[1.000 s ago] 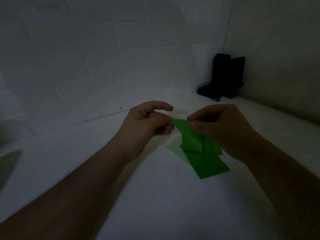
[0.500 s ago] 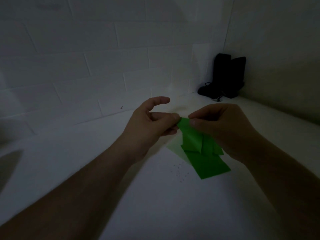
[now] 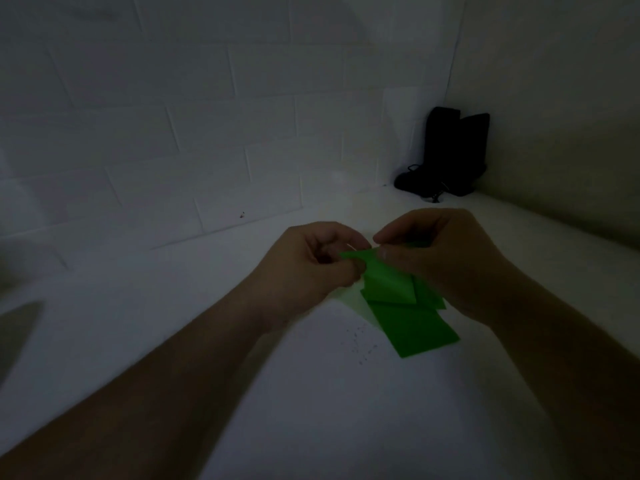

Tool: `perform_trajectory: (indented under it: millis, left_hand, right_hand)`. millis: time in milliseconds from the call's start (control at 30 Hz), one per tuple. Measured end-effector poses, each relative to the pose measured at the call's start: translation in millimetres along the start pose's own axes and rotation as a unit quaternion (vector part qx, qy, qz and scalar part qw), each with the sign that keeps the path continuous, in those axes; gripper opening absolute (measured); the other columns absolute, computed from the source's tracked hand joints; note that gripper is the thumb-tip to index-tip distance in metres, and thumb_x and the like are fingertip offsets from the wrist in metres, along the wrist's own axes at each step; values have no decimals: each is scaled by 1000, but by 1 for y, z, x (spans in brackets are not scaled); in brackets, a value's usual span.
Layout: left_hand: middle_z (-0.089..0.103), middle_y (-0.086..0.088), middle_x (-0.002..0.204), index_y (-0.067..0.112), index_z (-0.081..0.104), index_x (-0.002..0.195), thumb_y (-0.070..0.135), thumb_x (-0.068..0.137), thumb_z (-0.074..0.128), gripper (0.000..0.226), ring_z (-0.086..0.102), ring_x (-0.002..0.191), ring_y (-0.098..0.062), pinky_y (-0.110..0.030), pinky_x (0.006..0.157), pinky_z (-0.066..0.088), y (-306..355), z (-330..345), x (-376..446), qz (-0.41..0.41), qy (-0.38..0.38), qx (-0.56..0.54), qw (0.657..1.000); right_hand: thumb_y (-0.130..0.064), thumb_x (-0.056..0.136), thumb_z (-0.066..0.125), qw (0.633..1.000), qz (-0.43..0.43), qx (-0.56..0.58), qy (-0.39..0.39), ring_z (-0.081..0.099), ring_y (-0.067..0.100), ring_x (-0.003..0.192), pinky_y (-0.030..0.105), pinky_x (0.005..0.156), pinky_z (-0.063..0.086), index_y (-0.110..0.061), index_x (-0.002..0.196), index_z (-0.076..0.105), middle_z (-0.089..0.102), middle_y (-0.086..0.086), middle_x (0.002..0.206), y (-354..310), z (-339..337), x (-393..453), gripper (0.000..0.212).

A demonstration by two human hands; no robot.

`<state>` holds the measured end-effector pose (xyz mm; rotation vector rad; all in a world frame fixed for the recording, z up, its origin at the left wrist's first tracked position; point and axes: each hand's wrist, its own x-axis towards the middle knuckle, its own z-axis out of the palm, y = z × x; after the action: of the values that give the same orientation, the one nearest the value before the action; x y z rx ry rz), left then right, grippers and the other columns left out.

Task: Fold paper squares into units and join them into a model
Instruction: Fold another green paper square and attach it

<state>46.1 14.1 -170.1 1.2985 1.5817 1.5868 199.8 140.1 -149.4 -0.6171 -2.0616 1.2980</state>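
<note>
A folded green paper piece (image 3: 382,282) hangs between both hands above the white surface. My left hand (image 3: 311,268) pinches its upper left corner with thumb and fingers. My right hand (image 3: 440,261) pinches its top right edge and covers part of it. Beneath them a stack of flat green paper squares (image 3: 419,329) lies on the surface, with a paler sheet edge showing at its left. The light is dim.
The white surface (image 3: 311,410) meets a white brick wall (image 3: 207,133) at the back and a plain wall at the right. A black object (image 3: 450,154) stands in the far corner. Small dark specks dot the surface left of the stack.
My left hand has moved right and closed its fingers on the paper's left corner. The hands now sit closer together; the paper stack has not moved.
</note>
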Motion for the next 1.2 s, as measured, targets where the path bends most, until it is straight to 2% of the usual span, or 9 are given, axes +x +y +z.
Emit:
perform_trajectory:
  millis: [67, 267, 367, 467, 600, 733, 933, 1033, 1200]
  left_hand:
    - [73, -25, 89, 18, 79, 95, 6, 82, 75, 19, 65, 77, -30, -61, 84, 55, -1, 0, 0, 8, 20, -3, 1000]
    - [75, -6, 79, 19, 78, 100, -8, 90, 67, 31, 68, 74, -18, -35, 83, 62, 2, -2, 7, 6, 120, -89, 989]
    - [75, -7, 83, 14, 77, 105, -7, 91, 66, 27, 68, 73, -17, -32, 82, 62, 4, -3, 9, -15, 159, -152, 975]
    - [72, -14, 85, 12, 75, 108, -6, 92, 66, 26, 68, 74, -20, -34, 83, 62, 4, -3, 11, -46, 183, -220, 957]
    - [72, -15, 89, 12, 73, 114, -4, 92, 66, 29, 68, 76, -20, -34, 83, 61, 2, -2, 13, -82, 191, -277, 938]
    - [76, -11, 100, 7, 72, 119, 1, 93, 67, 27, 70, 80, -15, -29, 83, 60, 1, 5, 12, -90, 170, -292, 937]
    - [75, -21, 111, -6, 68, 118, -2, 93, 65, 26, 73, 93, -24, -33, 90, 61, 4, 21, 7, -71, 144, -306, 938]
    - [76, -18, 99, -6, 68, 115, -3, 92, 66, 24, 73, 82, -19, -29, 82, 62, 3, 26, 6, -83, 135, -302, 940]
    - [74, -13, 84, 2, 72, 97, -3, 90, 70, 9, 69, 76, -18, -30, 80, 61, 1, 29, 6, -118, 121, -252, 953]
  right_hand:
    - [-5, 81, 79, 1000, 4, -2, 7, 73, 11, 79, 24, 70, 61, -23, 85, 78, 76, -6, 82, 1, -2, 1, 18]
    - [-22, 99, 60, 974, 74, 208, 53, 74, 16, 76, 30, 66, 60, -20, 109, 71, 76, -2, 86, 1, -10, 8, 15]
    - [-7, 103, 45, 948, 147, 276, 65, 73, 23, 75, 38, 72, 60, -21, 114, 69, 78, 6, 88, 4, -5, 11, 29]
    - [12, 95, 39, 928, 179, 326, 18, 74, 27, 83, 40, 74, 61, -14, 118, 67, 78, 13, 99, 4, 4, 10, 45]
    - [10, 87, 60, 909, 183, 371, -54, 73, 31, 102, 40, 83, 60, -13, 122, 60, 77, 12, 109, 3, 9, 5, 42]
    - [-12, 66, 78, 917, 141, 370, -57, 74, 22, 92, 37, 84, 56, -15, 124, 59, 76, 10, 109, 3, 24, 0, 61]
    - [-8, 80, 74, 926, 75, 371, 2, 73, 11, 84, 31, 80, 54, -15, 111, 66, 77, 1, 96, -2, 37, -3, 33]
    - [2, 90, 66, 926, 62, 372, 38, 71, 10, 75, 28, 73, 56, -13, 105, 67, 75, 1, 85, -2, 33, -2, 21]
    - [10, 88, 63, 926, 65, 368, 60, 70, 15, 75, 25, 67, 56, -10, 98, 68, 72, 9, 87, 1, 28, 1, 22]
